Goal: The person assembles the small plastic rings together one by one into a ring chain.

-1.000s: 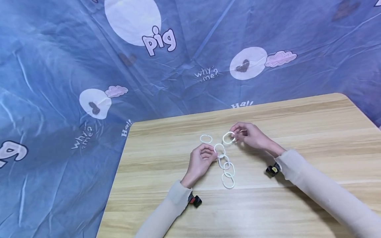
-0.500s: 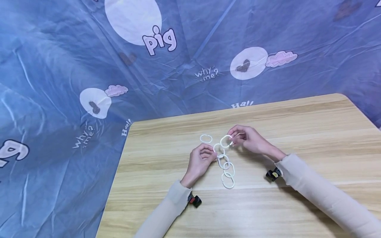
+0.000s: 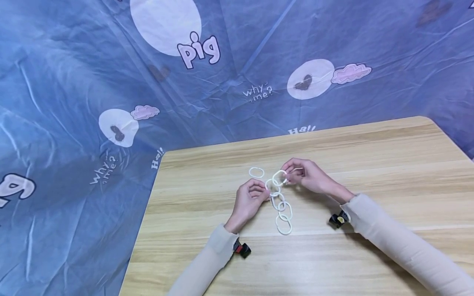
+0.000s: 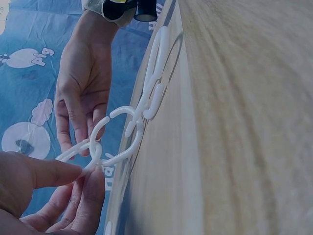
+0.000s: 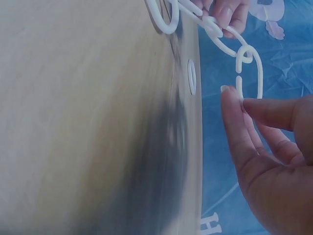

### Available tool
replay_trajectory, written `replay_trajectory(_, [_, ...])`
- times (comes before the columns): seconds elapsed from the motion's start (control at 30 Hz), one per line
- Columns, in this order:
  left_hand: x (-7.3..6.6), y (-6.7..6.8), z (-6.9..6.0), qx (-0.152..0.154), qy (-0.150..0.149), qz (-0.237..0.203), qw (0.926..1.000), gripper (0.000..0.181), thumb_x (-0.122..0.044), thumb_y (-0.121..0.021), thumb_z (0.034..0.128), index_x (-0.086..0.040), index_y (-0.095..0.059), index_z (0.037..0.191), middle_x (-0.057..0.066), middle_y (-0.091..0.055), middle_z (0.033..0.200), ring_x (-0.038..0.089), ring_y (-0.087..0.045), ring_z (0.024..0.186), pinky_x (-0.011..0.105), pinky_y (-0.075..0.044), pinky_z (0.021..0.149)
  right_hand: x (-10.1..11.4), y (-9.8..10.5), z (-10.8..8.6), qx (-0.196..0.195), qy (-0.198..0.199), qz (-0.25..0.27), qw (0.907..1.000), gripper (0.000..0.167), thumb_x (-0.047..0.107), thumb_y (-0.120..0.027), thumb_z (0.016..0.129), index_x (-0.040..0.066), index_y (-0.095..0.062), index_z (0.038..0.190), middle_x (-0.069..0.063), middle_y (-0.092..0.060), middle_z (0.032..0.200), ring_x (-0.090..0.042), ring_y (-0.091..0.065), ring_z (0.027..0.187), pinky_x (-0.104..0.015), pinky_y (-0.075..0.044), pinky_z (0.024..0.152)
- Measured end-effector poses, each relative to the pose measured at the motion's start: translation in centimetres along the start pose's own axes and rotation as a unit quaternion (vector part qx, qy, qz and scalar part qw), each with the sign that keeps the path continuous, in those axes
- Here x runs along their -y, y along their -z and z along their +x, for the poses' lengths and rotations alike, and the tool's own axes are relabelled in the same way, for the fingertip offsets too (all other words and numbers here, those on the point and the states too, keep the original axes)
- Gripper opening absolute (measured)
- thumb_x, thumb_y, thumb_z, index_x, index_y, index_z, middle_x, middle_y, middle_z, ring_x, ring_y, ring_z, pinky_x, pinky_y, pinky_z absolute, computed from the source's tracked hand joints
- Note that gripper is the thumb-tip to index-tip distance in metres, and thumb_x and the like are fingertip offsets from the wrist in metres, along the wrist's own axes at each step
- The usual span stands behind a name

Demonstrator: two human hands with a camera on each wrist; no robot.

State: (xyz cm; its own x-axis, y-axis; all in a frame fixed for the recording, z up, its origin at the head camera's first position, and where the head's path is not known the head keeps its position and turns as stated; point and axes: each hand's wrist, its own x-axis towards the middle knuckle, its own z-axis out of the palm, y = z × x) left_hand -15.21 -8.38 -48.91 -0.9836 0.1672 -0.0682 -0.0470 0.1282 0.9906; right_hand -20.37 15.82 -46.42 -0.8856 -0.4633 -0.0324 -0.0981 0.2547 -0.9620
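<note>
Several linked white rings form a chain (image 3: 284,225) running down the wooden table from the left hand (image 3: 249,204). That hand pinches the top ring of the chain between thumb and index finger. Opposite it, the right hand (image 3: 310,176) pinches another white ring (image 5: 259,68) by its far end. In the right wrist view this ring has a small gap in its side, and its other end passes around the ring the left hand holds. In the left wrist view the nearer chain links (image 4: 128,152) are lifted off the table.
One loose white ring (image 3: 256,172) lies flat on the table (image 3: 207,205), just behind the left hand. A blue printed cloth (image 3: 229,102) hangs behind the table and along its left side. Each wrist carries a small black camera.
The right hand has moved left and slightly toward the person, bringing its ring from apart to overlapping the chain's top ring. The left hand has stayed in place.
</note>
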Motion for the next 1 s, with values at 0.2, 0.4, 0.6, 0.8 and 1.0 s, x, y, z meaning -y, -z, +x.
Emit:
replay_trajectory(0.2, [-0.2, -0.2, 0.1, 0.001, -0.004, 0.006, 1.0000, 0.019, 0.001, -0.075, 0.0911, 0.005, -0.066, 0.107, 0.026, -0.073, 0.103, 0.034, -0.075, 0.089, 0.034, -0.068, 0.082, 0.1, 0.0, 0.1, 0.006, -0.006, 0.011, 0.9999, 0.025, -0.005, -0.063, 0.098, -0.008, -0.062, 0.122, -0.031, -0.068, 0.111, -0.033, -0.076, 0.089, -0.039, -0.067, 0.082])
replay_trajectory(0.4, [-0.4, -0.4, 0.2, 0.002, -0.005, 0.000, 1.0000, 0.019, 0.001, -0.074, 0.0917, 0.006, -0.065, 0.108, 0.027, -0.073, 0.104, 0.042, -0.074, 0.094, 0.042, -0.067, 0.085, 0.2, 0.1, 0.3, 0.007, -0.011, 0.005, 0.9999, 0.024, -0.002, -0.065, 0.098, -0.006, -0.064, 0.122, -0.028, -0.070, 0.109, -0.030, -0.077, 0.085, -0.036, -0.068, 0.075])
replay_trajectory(0.6, [-0.5, -0.6, 0.5, 0.002, -0.008, 0.003, 1.0000, 0.020, 0.002, -0.073, 0.0916, 0.006, -0.065, 0.109, 0.027, -0.073, 0.105, 0.041, -0.075, 0.093, 0.042, -0.067, 0.085, 0.2, 0.2, 0.4, 0.010, -0.014, 0.012, 0.9998, 0.025, -0.002, -0.066, 0.098, -0.006, -0.065, 0.123, -0.029, -0.071, 0.109, -0.028, -0.077, 0.084, -0.036, -0.067, 0.073])
replay_trajectory(0.8, [-0.7, -0.9, 0.8, 0.010, -0.012, -0.003, 0.9999, 0.019, 0.004, -0.073, 0.0915, 0.006, -0.065, 0.109, 0.028, -0.072, 0.105, 0.035, -0.075, 0.090, 0.039, -0.068, 0.084, 0.1, 0.2, 0.5, 0.011, -0.014, 0.019, 0.9997, 0.026, -0.003, -0.065, 0.098, -0.008, -0.065, 0.123, -0.031, -0.070, 0.109, -0.028, -0.077, 0.085, -0.036, -0.068, 0.078])
replay_trajectory(1.0, [-0.8, -1.1, 0.9, 0.013, -0.014, 0.000, 0.9998, 0.019, 0.003, -0.073, 0.0915, 0.006, -0.065, 0.109, 0.027, -0.072, 0.104, 0.026, -0.075, 0.086, 0.032, -0.068, 0.081, 0.1, 0.1, 0.5, 0.009, -0.011, 0.014, 0.9998, 0.028, -0.003, -0.065, 0.098, -0.008, -0.064, 0.125, -0.028, -0.071, 0.108, -0.027, -0.077, 0.085, -0.035, -0.068, 0.077])
